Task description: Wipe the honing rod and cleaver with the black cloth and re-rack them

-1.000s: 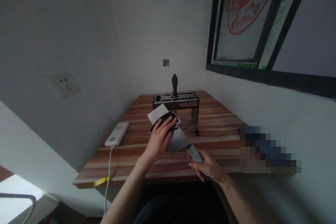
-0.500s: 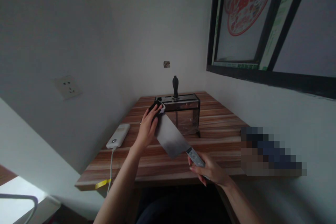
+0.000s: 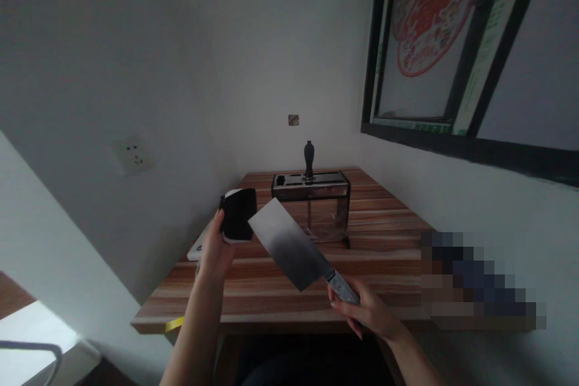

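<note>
My right hand (image 3: 368,307) is closed around the grey patterned handle of a cleaver (image 3: 289,247). Its broad steel blade tilts up to the left above the table. In my left hand (image 3: 216,248) is a black cloth (image 3: 239,215) with white edges, held up just left of the blade's tip and apart from it. Behind the blade stands a knife block (image 3: 330,217) with see-through sides and a slotted metal top. One dark handle (image 3: 309,160) rises from that top. The blade hides the block's lower left part.
The wood-grain table (image 3: 384,265) fits into a corner between walls. A white power bank (image 3: 195,250) lies partly behind my left arm, with a yellow tag (image 3: 174,323) at the front edge. A blurred-out patch (image 3: 479,280) covers the right edge. A wall socket (image 3: 132,155) is at left.
My left hand has drawn the cloth off the blade's tip and moved left, turning so the cloth's black face shows. The cleaver stays nearly in place in my right hand. The view has shifted slightly.
</note>
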The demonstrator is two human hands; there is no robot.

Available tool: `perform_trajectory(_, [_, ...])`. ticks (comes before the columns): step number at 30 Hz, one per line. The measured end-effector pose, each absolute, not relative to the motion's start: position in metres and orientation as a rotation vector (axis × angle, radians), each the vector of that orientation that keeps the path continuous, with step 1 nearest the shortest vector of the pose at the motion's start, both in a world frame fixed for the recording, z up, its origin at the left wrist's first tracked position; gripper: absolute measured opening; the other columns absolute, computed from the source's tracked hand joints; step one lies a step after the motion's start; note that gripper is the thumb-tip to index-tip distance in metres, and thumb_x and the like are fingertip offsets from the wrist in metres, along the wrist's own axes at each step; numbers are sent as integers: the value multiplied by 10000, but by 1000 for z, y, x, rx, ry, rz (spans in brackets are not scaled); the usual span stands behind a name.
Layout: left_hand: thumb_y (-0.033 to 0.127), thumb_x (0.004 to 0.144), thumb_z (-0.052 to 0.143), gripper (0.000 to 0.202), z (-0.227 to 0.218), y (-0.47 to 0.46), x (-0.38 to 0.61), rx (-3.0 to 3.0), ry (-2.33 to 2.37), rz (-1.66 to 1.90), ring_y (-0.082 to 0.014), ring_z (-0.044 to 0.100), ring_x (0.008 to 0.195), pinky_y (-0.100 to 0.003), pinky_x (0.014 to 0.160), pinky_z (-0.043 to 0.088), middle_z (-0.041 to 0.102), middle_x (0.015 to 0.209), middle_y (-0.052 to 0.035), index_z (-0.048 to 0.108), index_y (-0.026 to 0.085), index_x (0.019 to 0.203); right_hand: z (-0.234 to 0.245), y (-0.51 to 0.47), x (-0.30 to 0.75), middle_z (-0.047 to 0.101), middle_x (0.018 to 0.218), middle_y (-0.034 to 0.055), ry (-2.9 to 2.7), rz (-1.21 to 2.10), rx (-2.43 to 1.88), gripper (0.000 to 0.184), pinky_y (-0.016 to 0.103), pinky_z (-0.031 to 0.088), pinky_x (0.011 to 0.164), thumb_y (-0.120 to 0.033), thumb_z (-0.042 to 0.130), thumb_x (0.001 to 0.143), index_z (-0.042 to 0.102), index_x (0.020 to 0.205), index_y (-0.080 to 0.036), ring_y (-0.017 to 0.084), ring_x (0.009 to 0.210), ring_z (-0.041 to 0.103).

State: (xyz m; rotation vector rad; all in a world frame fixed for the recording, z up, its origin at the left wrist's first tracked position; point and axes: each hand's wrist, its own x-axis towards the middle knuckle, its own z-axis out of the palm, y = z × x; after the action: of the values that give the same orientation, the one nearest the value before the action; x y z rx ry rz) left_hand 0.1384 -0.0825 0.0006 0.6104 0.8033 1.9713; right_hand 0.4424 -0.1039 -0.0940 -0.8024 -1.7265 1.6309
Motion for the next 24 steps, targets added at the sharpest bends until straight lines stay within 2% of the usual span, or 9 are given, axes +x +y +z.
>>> perform_trajectory(4, [236,951,371,345,-21,-91,138,406,599,1810,-174,672,985,-340,957,481,741,991,-40,581,199,1222,-96,-105,443,434,483,-84,-1668,1627,-691,393,141,312,307,-529,629,759,536,844,-157,35,316,374])
perform_trajectory(8, [233,965,324,376,-48,-106,154,356,422,1583,-194,651,1039,-397,1030,410,747,959,-54,687,198,1055,-99,-106,441,429,444,-78,-1606,1590,-573,423,145,288,317,-572,519,827,550,862,-151,32,306,328])
perform_trajectory(11, [281,956,369,356,-64,-121,171,324,291,1462,-210,616,1098,-434,1063,360,734,1008,-57,710,190,997,-101,-109,439,474,508,-53,-1518,1549,-537,425,162,347,344,-585,467,851,528,872,-165,51,339,402])
perform_trajectory(14, [263,925,442,294,-74,-137,190,311,205,1400,-205,618,1095,-415,1072,351,725,1036,-66,715,171,985,-98,-111,439,550,617,-19,-1445,1530,-495,397,191,396,352,-579,433,868,489,902,-187,79,368,487])
perform_trajectory(18, [145,862,502,229,-78,-151,221,312,189,1361,-209,624,1084,-410,1072,354,735,1005,-72,723,142,920,-91,-115,445,552,613,-33,-1488,1378,-603,342,151,262,284,-537,399,902,460,954,-205,43,292,381])
perform_trajectory(20, [121,829,510,226,-78,-154,238,299,227,1320,-228,615,1098,-427,1064,360,739,983,-81,722,124,906,-88,-118,450,517,576,-45,-1549,1241,-702,352,152,235,282,-545,389,903,469,957,-206,43,297,344])
perform_trajectory(22, [132,800,512,233,-76,-157,252,313,243,1267,-249,592,1129,-440,1059,360,738,975,-94,719,110,904,-87,-122,455,513,565,-33,-1629,1075,-806,367,174,306,316,-551,388,899,499,950,-205,74,349,408])
perform_trajectory(24, [154,767,517,249,-73,-160,261,348,227,1216,-266,575,1148,-441,1057,356,734,983,-102,716,101,906,-87,-126,457,598,645,21,-1717,856,-922,358,223,449,454,-538,430,885,549,959,-209,140,510,563])
